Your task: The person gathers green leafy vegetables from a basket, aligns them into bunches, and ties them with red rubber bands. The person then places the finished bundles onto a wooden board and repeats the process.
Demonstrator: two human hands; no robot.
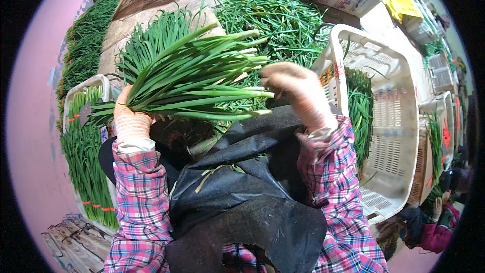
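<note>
My left hand, in a striped knit glove, is closed around the leafy end of a bunch of garlic chives. Pale stem ends fan out to the right, some stems spread apart from the others. Just past those ends is my right hand, gloved too and blurred; its fingers curl, and whether anything is in them is hidden. A dark apron covers my lap, with a few withered leaf scraps on it. Behind the held bunch lies another pile of chives.
Loose chives heap up ahead. A white plastic crate at right contains chives along its near side. Tied bunches fill a crate at left; more bunches line the wall. Another person's hands show at far lower right.
</note>
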